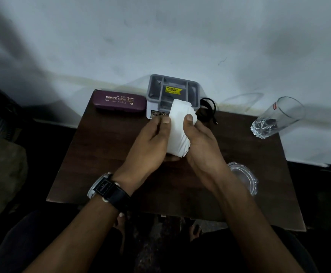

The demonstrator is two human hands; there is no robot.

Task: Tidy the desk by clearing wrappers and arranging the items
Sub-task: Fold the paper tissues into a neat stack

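Behind your desk a pale, scuffed wall fills the background, and the dark wood-grain desk point(105, 154) is small, so little spare room lies around what you hold. Your main risk, as I judge it, sits at the right: the tall clear glass point(278, 117) stands near the far right edge, and the heavy cut-glass ashtray point(245, 180) lies just beside your right forearm. A wide sweep of that arm could knock either one. The grey plastic organiser point(172, 91), boxy with several compartments and a yellow price sticker, sits at the back, with the maroon hard-shell spectacle case point(119, 103) touching its left side and a coiled black cable point(208, 109) at its right. Between your hands, above the desk's middle, is the white tissue bundle point(180, 127), soft, crumpled and layered; loose plies may slip out if you let go unevenly. Your left hand point(151, 140) pinches its left edge with thumb and fingers closed; your right hand point(202, 140) wraps the other side, thumb pressed on top.
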